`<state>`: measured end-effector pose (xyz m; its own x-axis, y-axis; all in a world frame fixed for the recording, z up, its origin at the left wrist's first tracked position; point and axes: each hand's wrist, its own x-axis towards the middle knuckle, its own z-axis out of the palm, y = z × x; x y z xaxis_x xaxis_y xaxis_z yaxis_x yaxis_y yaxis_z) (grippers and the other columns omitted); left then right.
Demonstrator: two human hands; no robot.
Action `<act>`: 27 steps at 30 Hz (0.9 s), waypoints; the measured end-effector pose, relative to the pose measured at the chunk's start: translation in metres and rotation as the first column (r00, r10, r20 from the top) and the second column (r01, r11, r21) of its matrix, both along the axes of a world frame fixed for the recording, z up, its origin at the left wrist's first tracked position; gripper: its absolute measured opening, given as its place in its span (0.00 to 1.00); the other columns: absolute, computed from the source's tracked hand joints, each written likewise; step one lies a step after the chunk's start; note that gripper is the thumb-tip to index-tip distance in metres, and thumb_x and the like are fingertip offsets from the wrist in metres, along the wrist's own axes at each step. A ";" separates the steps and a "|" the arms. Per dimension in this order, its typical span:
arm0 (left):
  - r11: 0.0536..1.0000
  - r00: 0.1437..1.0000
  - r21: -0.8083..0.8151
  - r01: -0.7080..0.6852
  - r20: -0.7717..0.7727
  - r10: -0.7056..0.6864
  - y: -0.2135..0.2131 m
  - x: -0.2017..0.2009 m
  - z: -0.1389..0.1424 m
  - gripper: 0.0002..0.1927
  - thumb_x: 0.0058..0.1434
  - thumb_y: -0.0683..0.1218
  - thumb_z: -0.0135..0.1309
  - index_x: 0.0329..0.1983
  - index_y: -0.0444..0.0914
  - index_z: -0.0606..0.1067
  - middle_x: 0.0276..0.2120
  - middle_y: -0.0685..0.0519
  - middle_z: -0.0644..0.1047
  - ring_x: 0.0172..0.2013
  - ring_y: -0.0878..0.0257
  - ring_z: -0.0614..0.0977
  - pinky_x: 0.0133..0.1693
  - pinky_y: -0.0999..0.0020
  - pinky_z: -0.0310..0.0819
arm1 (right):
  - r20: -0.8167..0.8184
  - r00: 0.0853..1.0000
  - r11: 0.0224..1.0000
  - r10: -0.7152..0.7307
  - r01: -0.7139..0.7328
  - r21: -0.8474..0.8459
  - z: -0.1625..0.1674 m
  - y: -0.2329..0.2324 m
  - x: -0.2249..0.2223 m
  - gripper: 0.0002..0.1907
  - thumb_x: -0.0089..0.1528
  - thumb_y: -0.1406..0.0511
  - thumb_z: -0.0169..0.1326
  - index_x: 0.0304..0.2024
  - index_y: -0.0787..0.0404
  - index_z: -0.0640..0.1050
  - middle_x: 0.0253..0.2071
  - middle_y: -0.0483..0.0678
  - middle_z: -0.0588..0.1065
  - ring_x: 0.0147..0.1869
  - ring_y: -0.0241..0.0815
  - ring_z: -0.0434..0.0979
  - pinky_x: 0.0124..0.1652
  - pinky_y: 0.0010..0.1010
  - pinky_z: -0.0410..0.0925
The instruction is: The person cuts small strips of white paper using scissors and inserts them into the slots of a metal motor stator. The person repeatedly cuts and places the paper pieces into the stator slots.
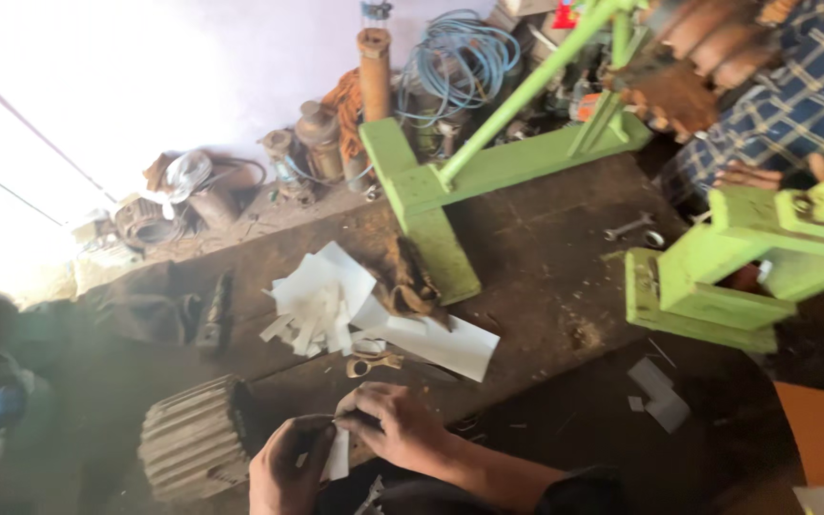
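Paper strip (339, 456) is sitting between both hands at the bottom edge of the view, low over the near edge of the counter (545, 277). Left hand (283, 467) is pinching its lower part, fingers curled closed on it. Right hand (395, 426) is gripping the top of the same strip, fingers folded down over it; what else, if anything, it is holding is too blurred to tell.

Just beyond the right hand, scissors (371, 363) are lying flat on the counter. Past them, a pile of cut white paper pieces (317, 303) is resting, with a larger white sheet (441, 341) beside it to the right. A brown crumpled rag (410, 281) is lying against the base of a green metal frame (450, 181).

Left of the hands, a ribbed grey motor housing (193, 439) is standing at the counter's near edge. A wrench (629, 227) is lying further right. Another person in a checked shirt (793, 86) is working at top right, near a second green fixture (727, 277).
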<state>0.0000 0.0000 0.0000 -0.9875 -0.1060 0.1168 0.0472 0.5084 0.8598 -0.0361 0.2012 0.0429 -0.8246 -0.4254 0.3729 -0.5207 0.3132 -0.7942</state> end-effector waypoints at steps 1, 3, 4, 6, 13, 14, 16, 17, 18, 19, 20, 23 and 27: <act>1.000 1.000 -0.003 0.002 -0.006 -0.002 0.005 0.002 -0.003 0.09 0.54 0.42 0.65 0.39 0.40 0.83 0.34 0.53 0.86 0.36 0.63 0.90 0.39 0.69 0.82 | -0.014 1.000 1.000 -0.005 0.005 0.000 0.002 0.006 0.004 0.06 0.64 0.66 0.63 0.40 0.61 0.80 0.37 0.49 0.79 0.42 0.51 0.82 0.41 0.39 0.73; 1.000 1.000 -0.011 0.006 -0.019 -0.006 0.013 0.007 -0.008 0.10 0.52 0.41 0.66 0.38 0.40 0.83 0.34 0.53 0.86 0.36 0.64 0.90 0.39 0.70 0.83 | -0.045 0.998 0.999 0.036 -0.037 -0.031 0.004 0.019 0.010 0.06 0.64 0.66 0.63 0.40 0.60 0.80 0.37 0.49 0.80 0.42 0.50 0.82 0.42 0.38 0.73; 1.000 0.997 -0.012 0.024 -0.069 -0.025 0.017 0.011 -0.012 0.10 0.52 0.40 0.65 0.39 0.39 0.82 0.35 0.52 0.85 0.36 0.64 0.89 0.39 0.70 0.83 | -0.061 0.997 0.997 0.057 -0.060 -0.044 0.004 0.027 0.014 0.06 0.64 0.66 0.62 0.40 0.60 0.80 0.37 0.48 0.80 0.42 0.49 0.82 0.43 0.38 0.73; 0.998 0.984 -0.020 0.063 -0.165 -0.065 0.027 0.022 -0.020 0.11 0.52 0.39 0.64 0.40 0.38 0.81 0.35 0.51 0.84 0.36 0.63 0.88 0.38 0.69 0.82 | -0.038 0.998 0.997 0.045 -0.047 -0.054 0.002 0.039 0.024 0.06 0.65 0.65 0.63 0.41 0.60 0.81 0.38 0.48 0.80 0.43 0.49 0.83 0.43 0.37 0.74; 0.993 0.970 -0.014 -0.113 -0.219 0.107 0.057 0.044 -0.026 0.10 0.53 0.36 0.62 0.39 0.39 0.82 0.32 0.51 0.84 0.34 0.64 0.88 0.37 0.69 0.81 | 0.052 0.993 0.995 0.102 -0.100 -0.029 0.008 0.056 0.051 0.08 0.64 0.64 0.63 0.44 0.59 0.83 0.41 0.45 0.79 0.41 0.42 0.83 0.41 0.31 0.77; 0.993 0.970 -0.007 -0.114 -0.219 0.110 0.057 0.044 -0.025 0.10 0.53 0.36 0.62 0.39 0.39 0.82 0.32 0.50 0.84 0.35 0.65 0.88 0.37 0.69 0.81 | -0.032 0.995 0.995 0.096 -0.096 -0.015 0.008 0.057 0.052 0.08 0.63 0.64 0.64 0.44 0.59 0.83 0.42 0.46 0.79 0.43 0.43 0.82 0.43 0.32 0.77; 0.997 0.970 0.017 -0.082 -0.228 0.084 0.055 0.044 -0.024 0.10 0.53 0.35 0.61 0.39 0.39 0.82 0.32 0.51 0.84 0.35 0.65 0.88 0.38 0.70 0.81 | -0.199 0.976 0.996 0.087 -0.087 0.009 0.008 0.057 0.054 0.09 0.62 0.65 0.64 0.44 0.59 0.83 0.44 0.46 0.79 0.47 0.45 0.82 0.46 0.34 0.76; 0.998 0.970 0.035 -0.049 -0.237 0.056 0.051 0.045 -0.025 0.10 0.53 0.35 0.61 0.39 0.39 0.82 0.32 0.51 0.84 0.35 0.65 0.88 0.39 0.71 0.80 | -0.225 0.971 0.997 0.077 -0.074 0.022 0.008 0.056 0.056 0.08 0.63 0.65 0.64 0.44 0.60 0.82 0.44 0.46 0.79 0.47 0.45 0.81 0.46 0.33 0.76; 0.998 0.969 0.054 -0.017 -0.247 0.029 0.046 0.045 -0.026 0.11 0.53 0.34 0.61 0.39 0.38 0.82 0.33 0.51 0.84 0.36 0.65 0.87 0.39 0.71 0.80 | -0.251 0.966 0.997 0.069 -0.062 0.034 0.008 0.055 0.058 0.08 0.64 0.65 0.65 0.44 0.60 0.82 0.44 0.46 0.79 0.47 0.44 0.81 0.46 0.33 0.76; 0.999 0.966 0.042 0.029 -0.259 -0.018 0.041 0.044 -0.029 0.10 0.53 0.35 0.62 0.38 0.39 0.81 0.33 0.51 0.85 0.37 0.65 0.87 0.40 0.72 0.80 | -0.277 0.959 0.998 0.062 -0.050 0.048 0.007 0.052 0.060 0.08 0.64 0.66 0.65 0.44 0.60 0.81 0.44 0.46 0.79 0.47 0.44 0.81 0.46 0.33 0.76; 0.997 0.960 0.032 0.076 -0.274 -0.064 0.034 0.041 -0.033 0.10 0.52 0.35 0.63 0.38 0.39 0.81 0.34 0.51 0.85 0.38 0.66 0.88 0.42 0.72 0.80 | -0.259 0.964 0.998 0.060 -0.050 0.045 0.006 0.050 0.060 0.07 0.64 0.66 0.64 0.42 0.60 0.80 0.43 0.46 0.79 0.46 0.44 0.81 0.46 0.33 0.75; 0.903 0.959 0.344 0.258 -0.205 -0.195 0.024 0.035 -0.054 0.12 0.53 0.34 0.63 0.39 0.36 0.80 0.40 0.47 0.85 0.44 0.65 0.86 0.47 0.70 0.79 | -0.174 0.984 0.999 0.036 -0.038 -0.006 0.002 0.042 0.056 0.08 0.65 0.65 0.65 0.39 0.60 0.78 0.40 0.46 0.78 0.45 0.44 0.81 0.46 0.35 0.74; 0.799 0.967 0.544 0.256 -0.138 -0.215 0.016 0.028 -0.071 0.11 0.61 0.36 0.57 0.47 0.35 0.76 0.42 0.47 0.80 0.45 0.64 0.83 0.47 0.68 0.80 | -0.017 1.000 0.992 0.024 -0.026 -0.120 -0.003 0.027 0.046 0.09 0.64 0.65 0.65 0.40 0.60 0.77 0.38 0.46 0.78 0.44 0.46 0.81 0.45 0.36 0.72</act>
